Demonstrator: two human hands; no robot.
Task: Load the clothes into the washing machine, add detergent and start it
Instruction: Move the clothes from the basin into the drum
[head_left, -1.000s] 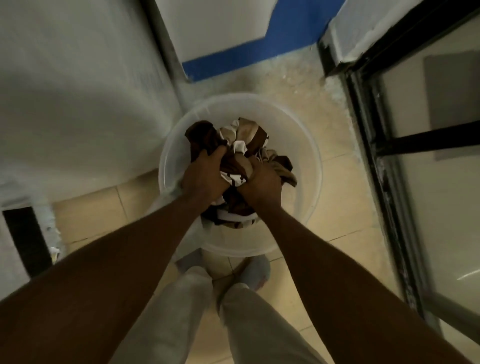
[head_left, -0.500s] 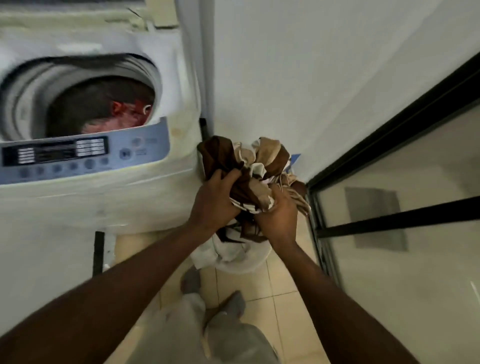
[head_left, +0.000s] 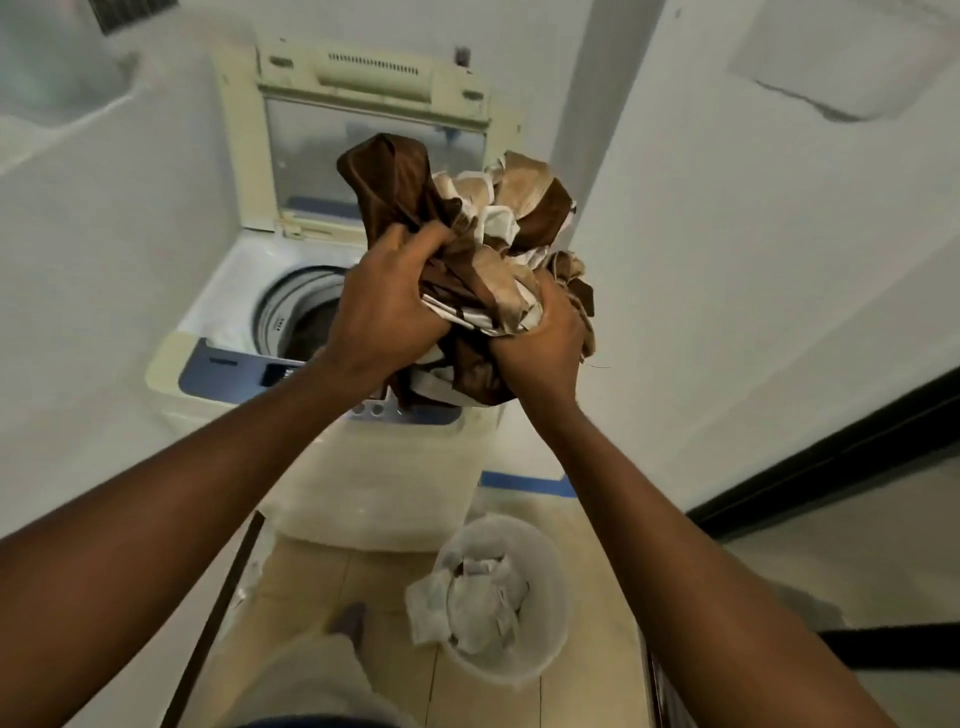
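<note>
Both hands clutch one crumpled bundle (head_left: 467, 249) of brown, tan and white cloth, held in the air above the washer (head_left: 322, 312) — over its control panel (head_left: 234, 371), at about 3 o'clock from the open drum (head_left: 296, 312). The left hand (head_left: 387, 306) has its fingers closed into the dark satin-like folds; the right hand (head_left: 537, 345) is fisted around the underside. The bundle looks soft, light and rather slippery, so a loose tail could slide free — best gripped deep in the bunched middle. The lid (head_left: 374, 140) stands upright at 12 o'clock. At 6 o'clock, a translucent bucket (head_left: 550, 613) on the tiled floor holds pale cloth.
</note>
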